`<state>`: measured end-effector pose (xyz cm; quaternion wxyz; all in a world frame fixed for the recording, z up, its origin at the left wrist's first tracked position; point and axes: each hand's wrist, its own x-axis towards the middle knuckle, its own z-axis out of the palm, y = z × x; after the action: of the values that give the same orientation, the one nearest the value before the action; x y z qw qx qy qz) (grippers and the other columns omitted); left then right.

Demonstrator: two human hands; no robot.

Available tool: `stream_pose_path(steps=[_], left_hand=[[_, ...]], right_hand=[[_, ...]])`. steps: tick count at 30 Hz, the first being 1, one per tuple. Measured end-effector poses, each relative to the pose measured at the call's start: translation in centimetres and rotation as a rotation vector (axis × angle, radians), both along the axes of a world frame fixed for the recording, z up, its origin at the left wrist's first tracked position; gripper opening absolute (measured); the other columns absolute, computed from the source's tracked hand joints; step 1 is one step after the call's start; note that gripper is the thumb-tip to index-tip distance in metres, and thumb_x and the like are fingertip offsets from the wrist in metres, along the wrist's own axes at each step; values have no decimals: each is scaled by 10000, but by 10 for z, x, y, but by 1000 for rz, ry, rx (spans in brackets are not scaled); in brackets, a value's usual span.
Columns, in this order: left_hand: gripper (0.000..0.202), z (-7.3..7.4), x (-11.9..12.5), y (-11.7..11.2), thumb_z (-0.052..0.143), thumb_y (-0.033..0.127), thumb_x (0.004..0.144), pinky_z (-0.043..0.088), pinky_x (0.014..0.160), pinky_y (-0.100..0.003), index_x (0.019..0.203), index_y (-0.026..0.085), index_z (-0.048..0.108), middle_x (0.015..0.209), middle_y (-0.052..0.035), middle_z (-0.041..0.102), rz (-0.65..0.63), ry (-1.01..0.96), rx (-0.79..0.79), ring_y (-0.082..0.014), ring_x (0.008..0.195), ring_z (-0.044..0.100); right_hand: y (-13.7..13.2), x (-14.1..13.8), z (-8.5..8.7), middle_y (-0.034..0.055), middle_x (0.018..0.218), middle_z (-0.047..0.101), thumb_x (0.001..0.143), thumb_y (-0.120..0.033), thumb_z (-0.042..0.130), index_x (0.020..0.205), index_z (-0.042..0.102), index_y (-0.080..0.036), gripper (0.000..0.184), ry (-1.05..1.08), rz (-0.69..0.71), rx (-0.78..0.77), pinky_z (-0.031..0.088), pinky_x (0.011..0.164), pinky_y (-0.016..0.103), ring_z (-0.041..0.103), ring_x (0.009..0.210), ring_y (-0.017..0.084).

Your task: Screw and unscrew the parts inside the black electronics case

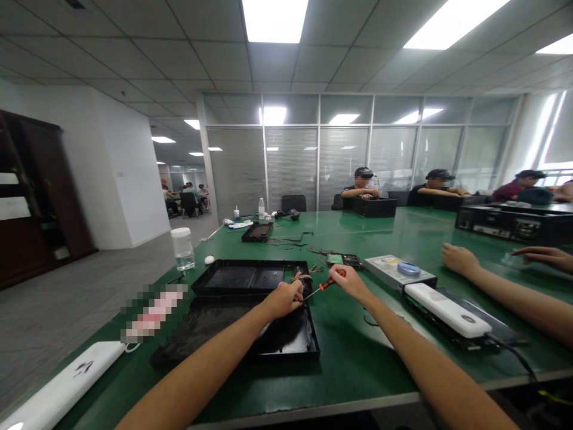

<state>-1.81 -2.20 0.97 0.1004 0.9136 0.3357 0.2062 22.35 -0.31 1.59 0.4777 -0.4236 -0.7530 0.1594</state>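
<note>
My left hand (pixel 283 298) is closed in a pinch on a small part with wires (pixel 301 278) at the edge of an open black computer case (pixel 250 343). My right hand (pixel 350 280) is wrapped round a screwdriver (pixel 326 285) with an orange handle, its tip pointing at the part under my left fingers. A black case cover (pixel 250 277) lies flat just behind my left hand. A small circuit board (pixel 344 259) rests on the green table (pixel 358 352) beyond my right hand.
A silver drive with a blue tape roll (pixel 400 270) and a white box (pixel 447 309) lie at the right. Another person's hands (pixel 459 260) rest there too. A clear plastic jar (pixel 182 248) stands at the left edge. More people sit at the far side with black cases.
</note>
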Motion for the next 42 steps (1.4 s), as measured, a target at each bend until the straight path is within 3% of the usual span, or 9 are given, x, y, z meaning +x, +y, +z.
stream_pose_path(steps=[7, 19, 22, 26, 28, 31, 34, 39, 42], left_hand=[[221, -5, -1, 4, 558, 93, 704, 410, 769, -224, 892, 169, 468, 836, 0, 642, -8, 35, 18, -114, 816, 599], [178, 0, -1, 2, 546, 86, 706, 412, 761, -205, 864, 169, 552, 828, -1, 648, -9, 61, 58, -107, 784, 601], [177, 0, -1, 2, 542, 101, 714, 409, 764, -207, 874, 173, 559, 831, 1, 651, -3, 65, 65, -110, 787, 600], [246, 0, -3, 1, 552, 112, 704, 410, 761, -209, 939, 184, 540, 830, 9, 654, 14, 45, 68, -117, 800, 597], [297, -2, -4, 1, 554, 103, 695, 412, 754, -207, 978, 187, 520, 827, 12, 651, 19, 31, 75, -118, 801, 595], [318, -4, -6, 1, 560, 111, 695, 416, 746, -210, 999, 179, 501, 826, 5, 645, 28, 29, 79, -124, 800, 595], [298, -6, -7, 2, 568, 125, 697, 420, 738, -217, 984, 167, 498, 813, -4, 640, 44, 24, 72, -133, 788, 595], [213, -3, -8, -1, 567, 114, 699, 415, 722, -205, 898, 177, 523, 794, 5, 637, 19, 20, 61, -131, 779, 594], [209, -3, -8, -1, 576, 112, 693, 411, 729, -205, 885, 181, 529, 787, 6, 637, 23, 12, 55, -133, 786, 592]], right_hand=[[-2, 0, 1, -24, 531, 452, 743, -307, 445, 577, 511, -166, 228, -80, -4, 40, 308, 495, 222, 397, 507, 107], [-3, 1, 3, -21, 532, 471, 754, -317, 436, 587, 523, -169, 239, -125, -33, 82, 316, 503, 223, 417, 510, 112], [-8, -6, 18, -22, 515, 468, 767, -330, 426, 566, 518, -174, 271, -230, -67, 127, 298, 498, 221, 417, 501, 110], [-18, -31, 53, 14, 507, 516, 787, -400, 433, 526, 533, -183, 353, -508, -178, 168, 277, 516, 240, 457, 518, 134], [-22, -46, 71, 45, 564, 569, 796, -411, 434, 590, 574, -184, 336, -635, -211, 160, 281, 541, 256, 492, 557, 163], [-29, -68, 91, 43, 670, 617, 816, -365, 428, 834, 589, -190, 239, -728, -55, 89, 293, 550, 253, 513, 569, 164], [-35, -84, 103, 43, 723, 633, 839, -401, 394, 937, 559, -192, 284, -840, 52, 53, 320, 569, 248, 540, 594, 160], [-42, -94, 115, 172, 881, 630, 839, -562, 234, 841, 606, -120, 578, -1079, -273, 40, 358, 683, 315, 571, 847, 271], [-45, -90, 119, 137, 932, 632, 857, -495, 254, 1027, 551, -141, 493, -1068, -170, -73, 371, 673, 295, 585, 823, 235]])
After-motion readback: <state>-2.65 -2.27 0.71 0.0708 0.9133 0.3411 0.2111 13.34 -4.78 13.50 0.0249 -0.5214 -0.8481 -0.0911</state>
